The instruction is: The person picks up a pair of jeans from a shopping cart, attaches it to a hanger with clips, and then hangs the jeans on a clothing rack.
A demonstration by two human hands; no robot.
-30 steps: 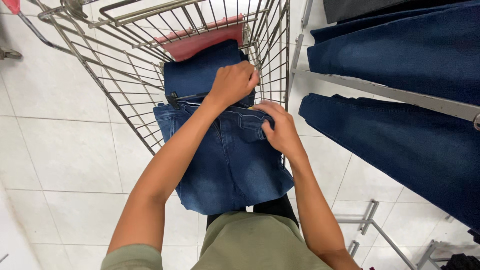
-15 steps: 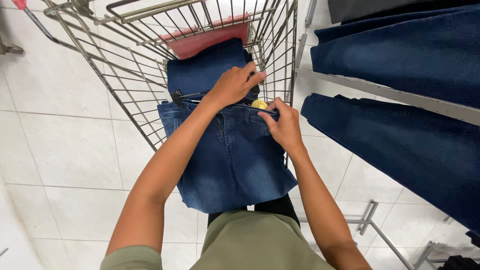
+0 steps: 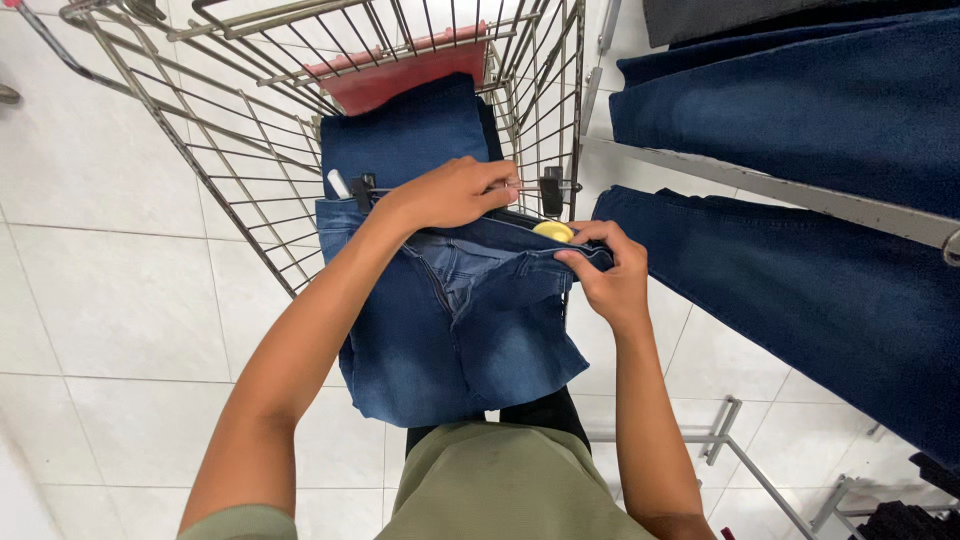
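A pair of blue jeans (image 3: pixel 455 330) hangs from a clip hanger (image 3: pixel 549 190) over the near edge of a wire shopping cart (image 3: pixel 250 130). My left hand (image 3: pixel 452 192) grips the hanger at the top of the jeans. My right hand (image 3: pixel 600 270) pinches the right side of the waistband and folds it down. A small yellow tag (image 3: pixel 552 231) shows just above that hand. Another dark blue folded garment (image 3: pixel 405 135) lies inside the cart behind the jeans.
A red item (image 3: pixel 400 75) lies at the far end of the cart. On the right, a metal rack (image 3: pixel 780 185) carries stacked blue jeans (image 3: pixel 810 110) on two levels. White tiled floor (image 3: pixel 110 290) lies to the left.
The waistband has opened out and a yellow tag has come into view. My right hand has slid rightward along the waistband while my left hand stays on the hanger.
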